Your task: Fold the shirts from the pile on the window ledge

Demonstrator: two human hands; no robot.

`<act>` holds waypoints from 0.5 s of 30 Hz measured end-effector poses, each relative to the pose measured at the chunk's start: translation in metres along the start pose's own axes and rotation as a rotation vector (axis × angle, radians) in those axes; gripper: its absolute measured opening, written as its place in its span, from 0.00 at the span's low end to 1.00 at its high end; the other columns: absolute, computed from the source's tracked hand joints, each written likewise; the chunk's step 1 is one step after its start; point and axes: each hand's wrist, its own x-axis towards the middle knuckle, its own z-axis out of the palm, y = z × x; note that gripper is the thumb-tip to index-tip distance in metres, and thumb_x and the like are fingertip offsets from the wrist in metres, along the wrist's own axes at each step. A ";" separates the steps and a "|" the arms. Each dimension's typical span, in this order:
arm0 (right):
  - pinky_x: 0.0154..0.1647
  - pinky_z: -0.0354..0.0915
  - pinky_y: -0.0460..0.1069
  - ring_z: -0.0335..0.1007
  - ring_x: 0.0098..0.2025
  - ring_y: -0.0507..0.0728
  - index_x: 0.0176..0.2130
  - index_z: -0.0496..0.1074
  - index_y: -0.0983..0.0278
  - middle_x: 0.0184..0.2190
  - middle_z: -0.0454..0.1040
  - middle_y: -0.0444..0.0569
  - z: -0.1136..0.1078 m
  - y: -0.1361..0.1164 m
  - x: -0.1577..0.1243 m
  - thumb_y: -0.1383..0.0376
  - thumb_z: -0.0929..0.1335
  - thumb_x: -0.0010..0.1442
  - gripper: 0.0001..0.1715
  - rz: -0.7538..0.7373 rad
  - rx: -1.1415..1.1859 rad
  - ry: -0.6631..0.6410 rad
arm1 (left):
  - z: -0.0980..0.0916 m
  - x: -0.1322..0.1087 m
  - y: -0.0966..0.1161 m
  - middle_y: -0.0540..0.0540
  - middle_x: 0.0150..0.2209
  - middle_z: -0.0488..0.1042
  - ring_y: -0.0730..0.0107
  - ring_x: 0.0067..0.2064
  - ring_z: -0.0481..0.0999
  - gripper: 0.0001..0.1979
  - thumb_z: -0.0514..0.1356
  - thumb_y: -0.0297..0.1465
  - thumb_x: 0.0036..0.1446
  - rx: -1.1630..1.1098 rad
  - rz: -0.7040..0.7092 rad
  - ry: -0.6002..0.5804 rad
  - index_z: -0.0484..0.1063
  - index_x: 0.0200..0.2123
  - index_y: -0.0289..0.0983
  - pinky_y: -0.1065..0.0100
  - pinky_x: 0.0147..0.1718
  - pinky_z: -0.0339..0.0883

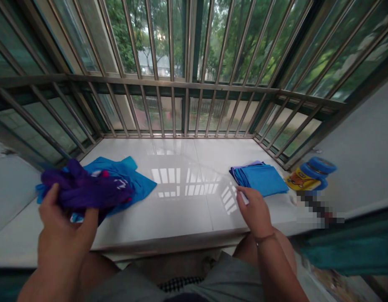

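My left hand (66, 220) is closed on a crumpled purple garment (87, 186) at the left of the ledge, with small white and pink-red marks on the cloth. Beneath it spreads a loose heap of blue cloth (140, 184), one corner pointing right. On the right side my right hand (255, 209) hovers over the ledge, its thumb and forefinger slightly apart and nothing visible between them. Just beyond its fingers lies a flat, folded stack of blue cloth (261, 178), with darker and lilac layers showing at its left edge.
The white tiled ledge (181, 209) runs up to a barred window (186, 84). A blue and yellow plastic container (310, 176) stands at the right wall, beside a blurred-out patch. Teal fabric (354, 243) hangs at the lower right. My knees are against the ledge's front edge.
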 end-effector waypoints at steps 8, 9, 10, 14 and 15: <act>0.51 0.68 0.58 0.78 0.49 0.68 0.54 0.80 0.73 0.51 0.81 0.70 0.014 0.086 0.029 0.62 0.64 0.73 0.22 0.415 -0.492 -0.139 | 0.060 -0.030 -0.015 0.42 0.50 0.87 0.57 0.36 0.85 0.24 0.59 0.51 0.63 -0.086 0.304 -0.676 0.83 0.49 0.42 0.60 0.47 0.78; 0.48 0.68 0.57 0.79 0.47 0.67 0.53 0.81 0.72 0.50 0.81 0.69 0.012 0.086 0.030 0.61 0.63 0.74 0.23 0.457 -0.487 -0.142 | 0.063 -0.040 -0.008 0.44 0.50 0.87 0.56 0.40 0.85 0.22 0.60 0.50 0.63 -0.146 0.316 -0.734 0.84 0.47 0.43 0.62 0.46 0.77; 0.45 0.67 0.57 0.79 0.45 0.67 0.52 0.81 0.72 0.49 0.82 0.69 0.009 0.085 0.031 0.60 0.62 0.75 0.24 0.500 -0.473 -0.138 | 0.064 -0.049 -0.001 0.44 0.49 0.87 0.56 0.43 0.86 0.20 0.61 0.50 0.64 -0.200 0.326 -0.788 0.84 0.45 0.44 0.64 0.45 0.76; 0.45 0.67 0.57 0.79 0.43 0.68 0.51 0.83 0.70 0.46 0.83 0.69 0.001 0.070 0.029 0.53 0.61 0.74 0.29 0.584 -0.261 -0.045 | 0.069 -0.080 0.031 0.43 0.46 0.87 0.55 0.46 0.85 0.18 0.60 0.46 0.67 -0.293 0.369 -0.931 0.84 0.43 0.41 0.65 0.42 0.73; 0.46 0.68 0.57 0.79 0.44 0.68 0.50 0.83 0.70 0.46 0.83 0.69 0.001 0.060 0.025 0.50 0.61 0.73 0.31 0.578 -0.163 -0.010 | 0.071 -0.087 0.038 0.43 0.46 0.86 0.55 0.46 0.84 0.18 0.59 0.46 0.68 -0.308 0.378 -0.965 0.83 0.43 0.41 0.64 0.42 0.73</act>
